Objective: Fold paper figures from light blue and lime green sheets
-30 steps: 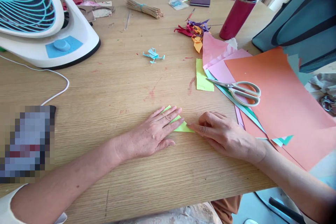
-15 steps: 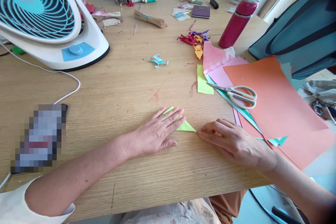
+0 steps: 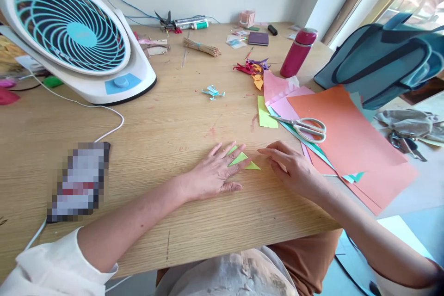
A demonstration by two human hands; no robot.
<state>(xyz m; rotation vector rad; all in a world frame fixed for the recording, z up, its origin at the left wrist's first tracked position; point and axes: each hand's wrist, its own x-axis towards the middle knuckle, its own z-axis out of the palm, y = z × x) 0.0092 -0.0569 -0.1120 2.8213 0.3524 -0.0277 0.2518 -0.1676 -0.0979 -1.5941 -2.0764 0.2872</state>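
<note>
A small folded piece of yellow-green paper (image 3: 255, 166) lies flat on the wooden table, its pointed tip toward the right. My left hand (image 3: 217, 171) rests over it, fingers spread and palm down, covering much of its left part. Just right of the tip, my right hand (image 3: 294, 166) hovers close to the tabletop with the index finger stretched out and the thumb apart from it. Nothing shows between the right fingers, and they do not touch the paper. A small light-blue folded paper figure (image 3: 213, 92) stands farther back.
Scissors (image 3: 307, 128) lie on stacked coloured sheets (image 3: 350, 134) at the right, beside a yellow-green strip (image 3: 267, 113). Behind are a magenta flask (image 3: 296, 58), folded paper pieces (image 3: 255, 68) and a teal bag (image 3: 378, 62). A fan (image 3: 121, 83) and a phone (image 3: 79, 180) stand left.
My right hand has moved away from the paper's tip, and its fingers have opened. My left hand stays on the paper. The whole view has tilted up and shifted a little.
</note>
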